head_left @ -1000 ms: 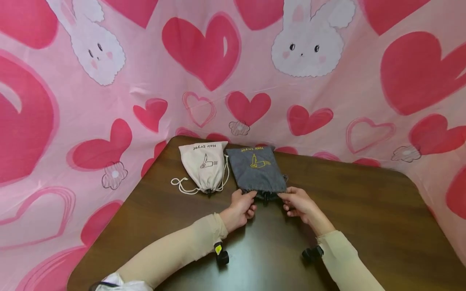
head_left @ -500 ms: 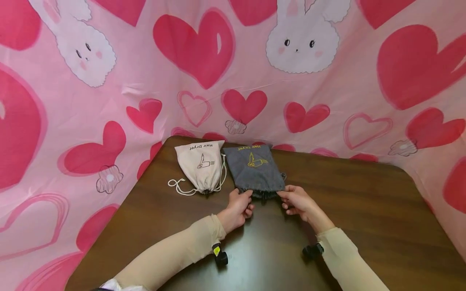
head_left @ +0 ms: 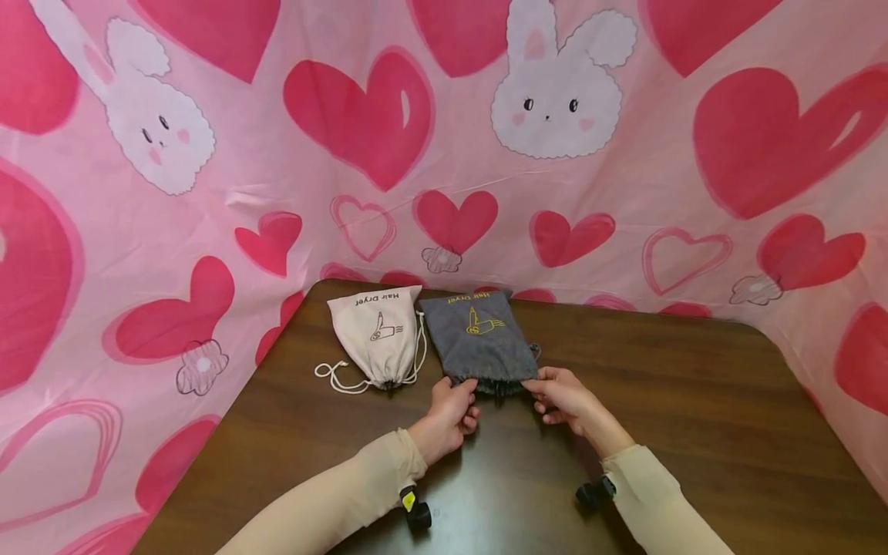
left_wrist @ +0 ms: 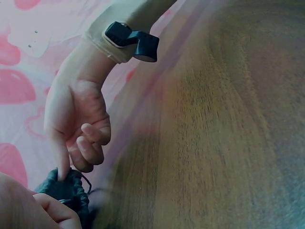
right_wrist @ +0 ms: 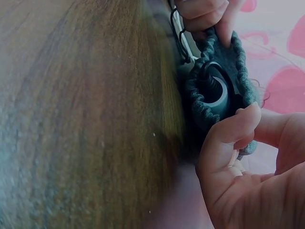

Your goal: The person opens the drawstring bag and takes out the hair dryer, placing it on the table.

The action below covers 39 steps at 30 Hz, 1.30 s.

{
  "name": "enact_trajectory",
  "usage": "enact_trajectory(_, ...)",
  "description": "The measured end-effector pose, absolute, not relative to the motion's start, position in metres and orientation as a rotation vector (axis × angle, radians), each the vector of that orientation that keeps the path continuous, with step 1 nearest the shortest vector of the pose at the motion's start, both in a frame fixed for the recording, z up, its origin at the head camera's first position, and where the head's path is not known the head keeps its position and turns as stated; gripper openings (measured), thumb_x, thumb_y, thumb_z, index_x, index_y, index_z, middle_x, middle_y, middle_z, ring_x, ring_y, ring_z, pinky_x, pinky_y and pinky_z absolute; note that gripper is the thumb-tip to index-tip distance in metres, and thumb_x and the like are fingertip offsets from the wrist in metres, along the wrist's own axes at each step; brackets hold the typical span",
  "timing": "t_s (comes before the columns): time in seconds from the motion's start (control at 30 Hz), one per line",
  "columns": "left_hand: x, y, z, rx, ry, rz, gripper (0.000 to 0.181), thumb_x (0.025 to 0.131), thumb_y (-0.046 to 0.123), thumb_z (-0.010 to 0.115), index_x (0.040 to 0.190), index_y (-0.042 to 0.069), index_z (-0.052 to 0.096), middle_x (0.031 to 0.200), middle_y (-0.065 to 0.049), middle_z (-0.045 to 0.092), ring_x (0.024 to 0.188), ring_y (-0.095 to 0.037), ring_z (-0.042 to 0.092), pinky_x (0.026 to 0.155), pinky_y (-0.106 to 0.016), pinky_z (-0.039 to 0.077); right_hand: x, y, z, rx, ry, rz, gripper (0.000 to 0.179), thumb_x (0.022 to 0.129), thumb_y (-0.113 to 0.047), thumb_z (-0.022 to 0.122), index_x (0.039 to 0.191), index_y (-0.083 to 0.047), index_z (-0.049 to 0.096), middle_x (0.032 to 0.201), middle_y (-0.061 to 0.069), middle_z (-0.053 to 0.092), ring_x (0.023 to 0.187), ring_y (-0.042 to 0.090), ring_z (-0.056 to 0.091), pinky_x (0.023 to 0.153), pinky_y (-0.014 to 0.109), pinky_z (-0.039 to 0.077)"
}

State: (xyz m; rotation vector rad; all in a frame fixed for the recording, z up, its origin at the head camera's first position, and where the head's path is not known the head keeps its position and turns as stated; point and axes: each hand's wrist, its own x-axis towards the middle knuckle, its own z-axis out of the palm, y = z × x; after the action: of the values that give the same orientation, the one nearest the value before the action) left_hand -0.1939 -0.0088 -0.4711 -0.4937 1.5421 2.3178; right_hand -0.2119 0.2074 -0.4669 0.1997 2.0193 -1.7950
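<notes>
A dark grey drawstring bag (head_left: 479, 339) with a yellow "Hair Dryer" print lies on the table, its gathered mouth toward me. My left hand (head_left: 447, 416) pinches the left edge of that mouth, and my right hand (head_left: 569, 401) pinches the right edge. The right wrist view shows the mouth spread apart, with a black coiled cord (right_wrist: 212, 86) and a grey rounded part (right_wrist: 220, 98) inside; the rest of the contents is hidden. In the left wrist view the ruched rim (left_wrist: 78, 191) appears between both hands.
Left of the grey bag lies a cream drawstring bag (head_left: 380, 339) with a dark hair-dryer print and loose white cords (head_left: 340, 378). Both rest on a brown wooden table (head_left: 694, 401). A pink cloth with hearts and rabbits (head_left: 444, 154) hangs behind and at the sides.
The head view has shifted slightly. The mouth of the grey bag looks a little wider apart between my hands, which keep their pinch on its edges.
</notes>
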Motion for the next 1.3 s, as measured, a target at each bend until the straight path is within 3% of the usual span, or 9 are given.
enact_trajectory(0.13, -0.1950, -0.0079, -0.4731, -0.496, 1.550, 2.324, 0.058, 0.106, 0.007, 0.056, 0.153, 0.000, 0.023, 0.074, -0.001, 0.040, 0.053, -0.010, 0.040, 0.043, -0.015, 0.026, -0.2120, 0.2072, -0.4662, 0.197, 2.024, -1.791, 0.020, 0.103, -0.016, 0.067, 0.095, -0.007, 0.051, 0.072, 0.003, 0.053, 0.056, 0.012, 0.050, 0.048, 0.023, 0.051)
enact_trajectory(0.23, -0.1951, -0.0069, -0.4743, -0.493, 1.559, 2.333, 0.034, 0.105, 0.007, 0.057, 0.131, 0.001, 0.037, 0.074, -0.001, 0.040, 0.053, -0.009, 0.041, 0.043, -0.015, 0.027, -0.2112, 0.2068, -0.4660, 0.197, 2.027, -1.794, 0.021, 0.102, -0.016, 0.069, 0.094, -0.008, 0.051, 0.070, 0.002, 0.053, 0.055, 0.011, 0.050, 0.048, 0.023, 0.051)
enact_trajectory(0.37, -0.1937, -0.0066, -0.4752, -0.486, 1.563, 2.340, 0.021, 0.105, 0.006, 0.057, 0.116, 0.005, 0.040, 0.074, -0.001, 0.040, 0.053, -0.009, 0.041, 0.043, -0.014, 0.027, -0.2097, 0.2056, -0.4657, 0.196, 2.030, -1.800, 0.021, 0.101, -0.016, 0.070, 0.095, -0.008, 0.052, 0.070, 0.002, 0.053, 0.055, 0.011, 0.050, 0.048, 0.023, 0.051)
enact_trajectory(0.43, -0.1929, -0.0069, -0.4753, -0.484, 1.560, 2.338, 0.022, 0.105, 0.006, 0.057, 0.119, 0.003, 0.039, 0.074, -0.001, 0.040, 0.053, -0.009, 0.040, 0.043, -0.015, 0.027, -0.2094, 0.2050, -0.4656, 0.197, 2.032, -1.798, 0.021, 0.101, -0.015, 0.070, 0.095, -0.008, 0.052, 0.070, 0.002, 0.053, 0.055, 0.011, 0.051, 0.048, 0.023, 0.051)
enact_trajectory(0.53, -0.1924, -0.0071, -0.4748, -0.479, 1.558, 2.334, 0.041, 0.106, 0.006, 0.056, 0.139, -0.001, 0.033, 0.074, -0.001, 0.039, 0.054, -0.010, 0.039, 0.043, -0.015, 0.027, -0.2099, 0.2046, -0.4657, 0.207, 2.040, -1.800, 0.020, 0.101, -0.015, 0.070, 0.097, -0.007, 0.053, 0.071, 0.003, 0.053, 0.055, 0.012, 0.051, 0.048, 0.023, 0.051)
enact_trajectory(0.63, -0.1921, -0.0073, -0.4736, -0.473, 1.556, 2.330, 0.053, 0.106, 0.007, 0.055, 0.149, -0.001, 0.025, 0.075, -0.002, 0.039, 0.054, -0.010, 0.039, 0.044, -0.015, 0.027, -0.2104, 0.2043, -0.4647, 0.218, 2.048, -1.804, 0.020, 0.101, -0.016, 0.071, 0.098, -0.007, 0.054, 0.070, 0.003, 0.053, 0.055, 0.012, 0.050, 0.048, 0.024, 0.051)
enact_trajectory(0.87, -0.1899, -0.0087, -0.4727, -0.473, 1.573, 2.321, 0.029, 0.104, 0.006, 0.060, 0.122, 0.000, 0.038, 0.077, -0.003, 0.040, 0.055, -0.010, 0.041, 0.044, -0.015, 0.028, -0.2086, 0.2034, -0.4643, 0.195, 2.053, -1.797, 0.018, 0.103, -0.015, 0.068, 0.101, -0.005, 0.053, 0.071, 0.003, 0.053, 0.056, 0.012, 0.051, 0.048, 0.024, 0.051)
enact_trajectory(1.17, -0.1906, -0.0090, -0.4730, -0.468, 1.556, 2.321, 0.039, 0.104, 0.005, 0.059, 0.133, -0.001, 0.034, 0.078, -0.004, 0.039, 0.055, -0.010, 0.041, 0.044, -0.015, 0.028, -0.2085, 0.2020, -0.4644, 0.208, 2.061, -1.804, 0.015, 0.105, -0.010, 0.063, 0.097, -0.005, 0.050, 0.072, 0.004, 0.052, 0.056, 0.012, 0.051, 0.048, 0.024, 0.050)
enact_trajectory(1.3, -0.1915, -0.0079, -0.4730, -0.465, 1.559, 2.331, 0.037, 0.104, 0.005, 0.058, 0.131, -0.001, 0.034, 0.077, -0.003, 0.039, 0.053, -0.009, 0.042, 0.044, -0.015, 0.027, -0.2084, 0.2025, -0.4628, 0.210, 2.065, -1.805, 0.016, 0.105, -0.010, 0.061, 0.096, -0.006, 0.049, 0.072, 0.003, 0.050, 0.057, 0.013, 0.050, 0.048, 0.023, 0.049)
